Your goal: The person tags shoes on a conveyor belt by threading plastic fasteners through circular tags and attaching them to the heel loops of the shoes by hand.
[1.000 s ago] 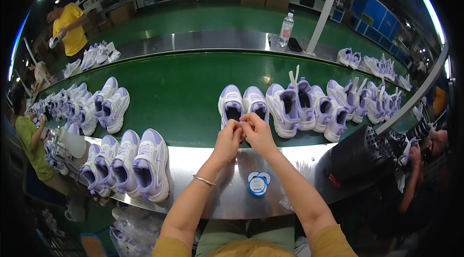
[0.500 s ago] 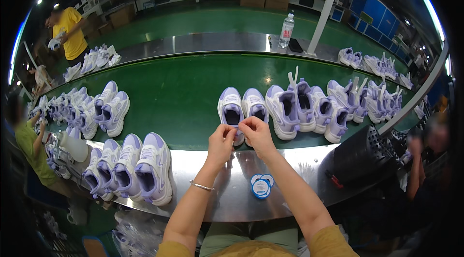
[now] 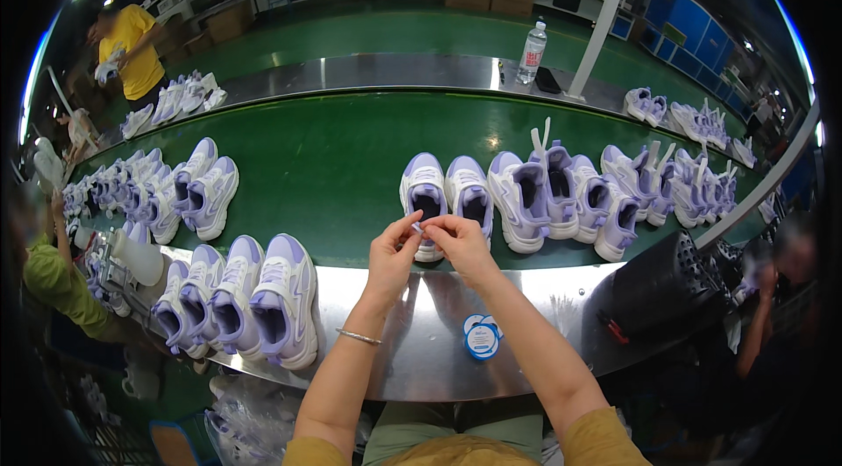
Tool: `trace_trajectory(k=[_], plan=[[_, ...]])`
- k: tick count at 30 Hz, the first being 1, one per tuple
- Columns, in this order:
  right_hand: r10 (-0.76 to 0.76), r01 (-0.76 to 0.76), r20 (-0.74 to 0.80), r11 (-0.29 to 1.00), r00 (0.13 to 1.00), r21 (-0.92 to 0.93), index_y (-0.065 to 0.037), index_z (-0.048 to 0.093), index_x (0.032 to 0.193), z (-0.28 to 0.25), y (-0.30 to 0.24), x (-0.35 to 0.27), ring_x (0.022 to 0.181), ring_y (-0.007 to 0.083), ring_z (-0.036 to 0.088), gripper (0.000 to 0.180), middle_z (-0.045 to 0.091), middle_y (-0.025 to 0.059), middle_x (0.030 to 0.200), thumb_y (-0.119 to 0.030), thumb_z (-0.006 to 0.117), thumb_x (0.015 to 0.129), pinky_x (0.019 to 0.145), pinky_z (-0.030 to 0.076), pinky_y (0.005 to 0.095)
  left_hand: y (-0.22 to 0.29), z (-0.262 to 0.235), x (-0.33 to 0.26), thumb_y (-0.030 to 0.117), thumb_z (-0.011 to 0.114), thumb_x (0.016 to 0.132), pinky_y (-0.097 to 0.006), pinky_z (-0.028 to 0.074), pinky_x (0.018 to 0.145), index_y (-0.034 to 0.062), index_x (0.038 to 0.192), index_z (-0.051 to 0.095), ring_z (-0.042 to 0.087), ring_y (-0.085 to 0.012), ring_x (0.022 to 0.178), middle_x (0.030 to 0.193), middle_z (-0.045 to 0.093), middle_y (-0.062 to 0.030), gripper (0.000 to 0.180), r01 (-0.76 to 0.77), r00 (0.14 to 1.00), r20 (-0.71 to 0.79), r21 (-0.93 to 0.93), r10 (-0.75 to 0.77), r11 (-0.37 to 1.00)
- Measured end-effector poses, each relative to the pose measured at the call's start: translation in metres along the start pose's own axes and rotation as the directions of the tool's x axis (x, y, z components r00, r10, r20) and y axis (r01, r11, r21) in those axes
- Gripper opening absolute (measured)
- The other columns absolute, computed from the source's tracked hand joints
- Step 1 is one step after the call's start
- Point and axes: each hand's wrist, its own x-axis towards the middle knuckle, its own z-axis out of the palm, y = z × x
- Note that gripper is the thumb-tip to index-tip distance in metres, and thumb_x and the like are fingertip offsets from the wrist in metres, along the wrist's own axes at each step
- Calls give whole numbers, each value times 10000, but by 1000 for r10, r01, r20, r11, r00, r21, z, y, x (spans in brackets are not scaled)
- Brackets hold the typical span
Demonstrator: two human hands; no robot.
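My left hand [image 3: 392,257] and my right hand [image 3: 462,247] meet fingertip to fingertip, both closed in a pinch. A tiny pale piece shows between them, too small to name. They are in front of the heel of a white and lilac sneaker [image 3: 424,177], partly hiding it; whether the fingers touch the shoe I cannot tell. Beside it on the right stands its matching sneaker [image 3: 467,178], toe pointing away. Below my hands, on the metal ledge [image 3: 430,361], lie several round blue and white tags [image 3: 481,340].
Several sneakers [image 3: 285,299] stand at the ledge's left, more [image 3: 526,194] on the green belt [image 3: 324,159] to the right. A black crate [image 3: 658,291] sits at the right. A water bottle [image 3: 531,54] and phone [image 3: 548,80] rest beyond the belt. Co-workers are at both sides.
My fingertips have come closer together around the tiny piece. The view has shifted slightly. At the left, the co-worker in green now has a raised arm, with a pale thing near the hand.
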Motion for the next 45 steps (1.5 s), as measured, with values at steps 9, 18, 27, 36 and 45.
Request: trace_trajectory(k=[9,18,27,36,45], plan=[[-263,263,53,885,963,-384,10,627,917,8,13,7,719,194,596,143,616,116,838,-28,575,789,649,465,301,-2,-17,-1,-45,572,839,-183,378,593,35,1223,577,478,-42,702,807,549,26,393,-53,995,88,112,44,992],[-278,298,111,841,954,-452,0,582,912,4,0,4,618,95,498,151,544,38,692,23,571,764,572,423,257,2,-7,1,-59,570,826,-187,405,636,-8,1196,576,502,-50,723,813,570,5,374,-23,994,107,68,15,997],[-563,-33,85,-196,822,-980,-143,594,1068,-105,-73,-32,1050,333,481,366,507,168,1143,-211,693,722,758,430,472,26,45,11,267,703,763,-427,361,892,114,1105,633,530,-290,934,936,584,-96,381,-491,770,416,870,484,34],[-126,-117,-91,-217,988,-969,-94,731,832,-124,-26,20,1043,310,440,398,562,126,1007,-451,727,656,743,473,422,-8,45,57,456,729,620,-424,406,780,132,822,702,629,-272,802,768,662,-119,383,-297,954,299,952,6,-74],[-380,48,6,101,925,-994,-84,717,807,-63,4,18,934,349,474,422,545,194,911,-488,691,689,725,471,445,2,-41,91,392,719,611,-434,449,747,117,850,701,644,-277,781,790,679,-123,365,-84,969,112,988,221,-132]])
